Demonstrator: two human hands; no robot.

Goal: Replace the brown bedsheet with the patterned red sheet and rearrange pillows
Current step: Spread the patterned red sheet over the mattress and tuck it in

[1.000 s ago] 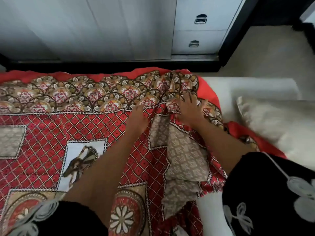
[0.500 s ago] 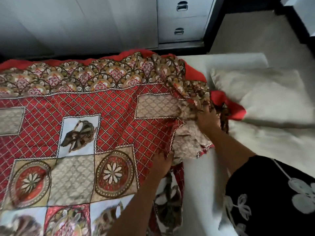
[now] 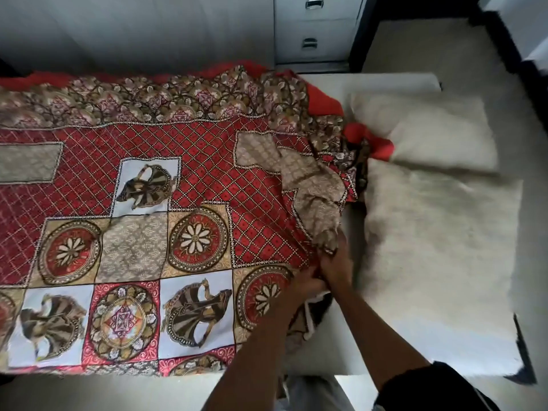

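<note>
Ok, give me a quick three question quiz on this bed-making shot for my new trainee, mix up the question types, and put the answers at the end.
1. True or false: both hands grip the patterned red sheet at its bunched edge.
2. Multiple choice: where do the two white pillows lie? A) under the sheet B) on the bare mattress right of the sheet C) on the floor
3. Fill in: the part of the bed not yet covered by the sheet is the ____ side of the picture.

Key
1. True: the left hand and the right hand hold the fabric together.
2. B: the far pillow and the near pillow.
3. Right.
</note>
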